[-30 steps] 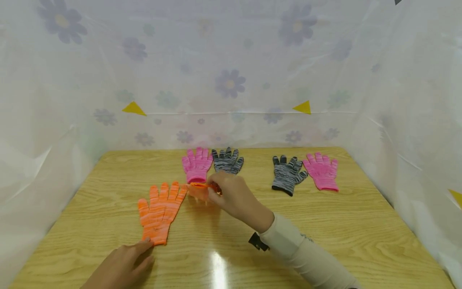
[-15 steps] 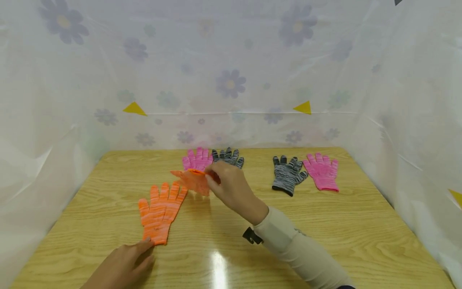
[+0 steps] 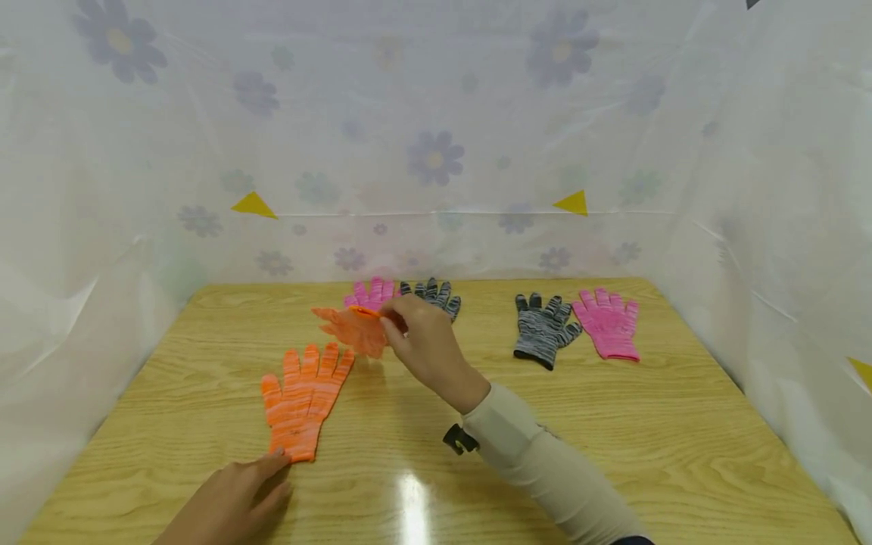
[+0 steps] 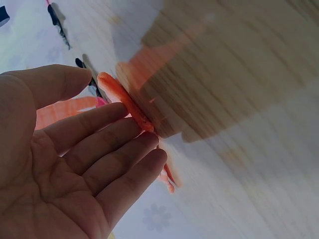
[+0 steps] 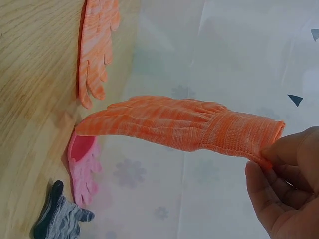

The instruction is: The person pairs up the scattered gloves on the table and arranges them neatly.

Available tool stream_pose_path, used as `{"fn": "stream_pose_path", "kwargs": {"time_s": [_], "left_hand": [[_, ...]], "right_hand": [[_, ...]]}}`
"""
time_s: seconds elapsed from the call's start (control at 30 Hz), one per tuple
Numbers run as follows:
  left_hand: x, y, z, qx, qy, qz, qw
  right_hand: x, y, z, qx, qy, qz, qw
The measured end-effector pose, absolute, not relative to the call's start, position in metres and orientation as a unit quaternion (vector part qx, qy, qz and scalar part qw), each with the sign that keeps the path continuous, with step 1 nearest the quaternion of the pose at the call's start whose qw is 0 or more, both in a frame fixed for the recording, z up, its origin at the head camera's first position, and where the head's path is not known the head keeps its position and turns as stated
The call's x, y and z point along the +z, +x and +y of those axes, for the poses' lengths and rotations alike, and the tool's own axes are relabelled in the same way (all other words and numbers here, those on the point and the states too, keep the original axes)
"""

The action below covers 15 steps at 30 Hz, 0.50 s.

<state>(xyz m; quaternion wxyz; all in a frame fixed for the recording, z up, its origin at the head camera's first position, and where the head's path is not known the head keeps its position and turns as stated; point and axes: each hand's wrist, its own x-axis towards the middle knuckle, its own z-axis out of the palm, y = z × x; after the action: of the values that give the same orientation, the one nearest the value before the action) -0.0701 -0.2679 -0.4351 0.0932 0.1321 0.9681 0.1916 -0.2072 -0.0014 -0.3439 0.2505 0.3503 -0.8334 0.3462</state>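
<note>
An orange knit glove [image 3: 300, 405] lies flat on the table at the left, fingers pointing away. My left hand [image 3: 232, 496] touches its cuff; in the left wrist view the fingers [image 4: 112, 149] extend nearly straight onto the cuff edge [image 4: 129, 102]. Above the table, my right hand [image 3: 432, 348] pinches a second orange glove [image 3: 357, 333] by the cuff. The right wrist view shows this glove [image 5: 164, 122] hanging out sideways, its cuff between thumb and fingers. Behind it, a pink glove [image 3: 375, 290] and a grey-black glove [image 3: 436, 291] are partly hidden.
Toward the right rear of the wooden table [image 3: 613, 454] lie another grey-black glove [image 3: 541, 329] and another pink glove [image 3: 608, 324], side by side. A pale flowered sheet [image 3: 436, 98] encloses the back and sides, with yellow triangles [image 3: 572, 203] on it.
My right hand has lifted the second orange glove from near the table and drawn it slightly left and up, so its fingers now point left. My left hand has stayed in place.
</note>
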Motion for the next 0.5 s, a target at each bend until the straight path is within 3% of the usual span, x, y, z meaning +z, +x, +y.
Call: {"fn": "stream_pose_path", "kwargs": {"time_s": [0.33,0.5], "left_hand": [[-0.433,-0.071,-0.266,0.195,0.129,0.967,0.097],[-0.433,-0.071,-0.267,0.195,0.134,0.967,0.095]], "right_hand": [[-0.354,-0.212,-0.017,0.366,0.332,-0.829,0.262],[-0.361,-0.213,-0.029,0.35,0.333,-0.824,0.296]]}}
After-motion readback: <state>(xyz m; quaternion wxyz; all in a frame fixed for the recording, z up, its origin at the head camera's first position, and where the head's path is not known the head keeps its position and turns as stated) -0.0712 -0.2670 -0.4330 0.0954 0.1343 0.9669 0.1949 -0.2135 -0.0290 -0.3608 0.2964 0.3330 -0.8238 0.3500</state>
